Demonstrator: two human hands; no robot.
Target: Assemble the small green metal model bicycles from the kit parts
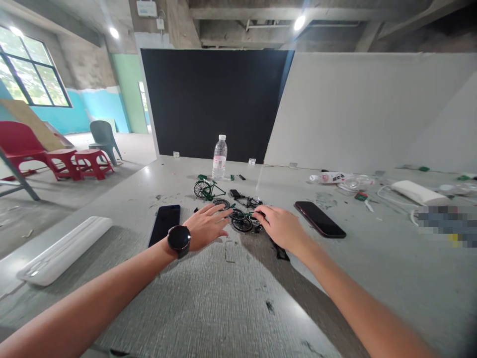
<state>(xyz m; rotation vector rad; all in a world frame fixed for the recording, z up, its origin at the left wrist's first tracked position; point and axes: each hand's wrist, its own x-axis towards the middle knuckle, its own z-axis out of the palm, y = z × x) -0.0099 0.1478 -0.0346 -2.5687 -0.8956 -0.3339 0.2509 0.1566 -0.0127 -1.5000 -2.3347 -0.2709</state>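
Observation:
A small green and black model bicycle point(242, 217) lies in pieces on the grey table point(231, 298). A separate green frame with one wheel point(206, 189) stands just behind it. My left hand point(207, 226), with a black watch on the wrist, reaches flat toward a loose wheel point(221, 203), fingers stretched out. My right hand point(280, 224) pinches a part of the model bicycle near its wheel.
A black phone point(164, 223) lies left of my left hand and another phone point(319, 219) to the right. A water bottle point(219, 157) stands behind. A white bar point(63, 249) rests at the left edge. Cables and a white box point(419, 192) clutter the right. Red stools point(80, 163) stand on the floor.

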